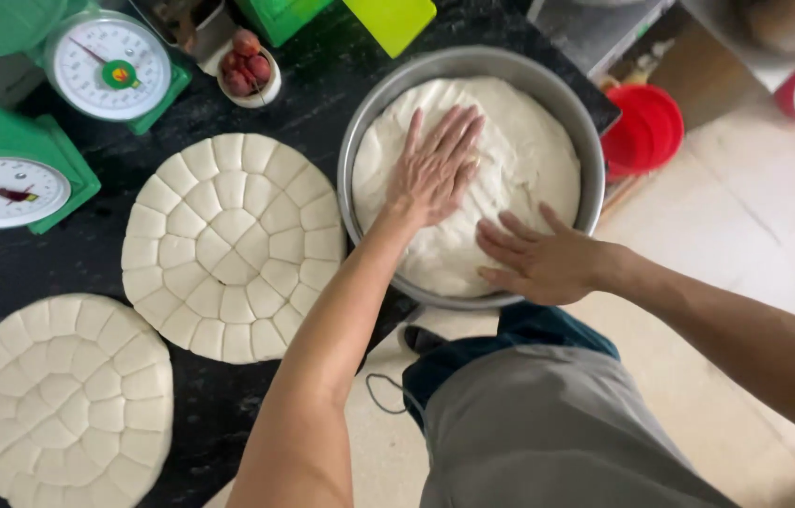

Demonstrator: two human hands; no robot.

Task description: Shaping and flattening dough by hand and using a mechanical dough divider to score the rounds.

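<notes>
Two round white dough discs (pixel 233 246) left of the round metal pan (pixel 374 132) are already cut; pan's smooth white dough mass (pixel 534 150) uncut, left hand (pixel 435 174) and right hand (pixel 543 263) pressing flat, fingers apart.

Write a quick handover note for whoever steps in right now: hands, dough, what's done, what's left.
Left hand: flat, palm down, pressing the middle of the dough in the round metal pan. No grip on anything.
Right hand: open, fingers spread on the dough's near edge by the pan rim.
Pan sits at the edge of the black counter.
Done: two round dough discs already cut into small pieces, one mid-counter, one at the near left.
Left: the dough in the pan is one uncut mass, not fully flattened.
Two green dial scales stand at the far left.
</notes>
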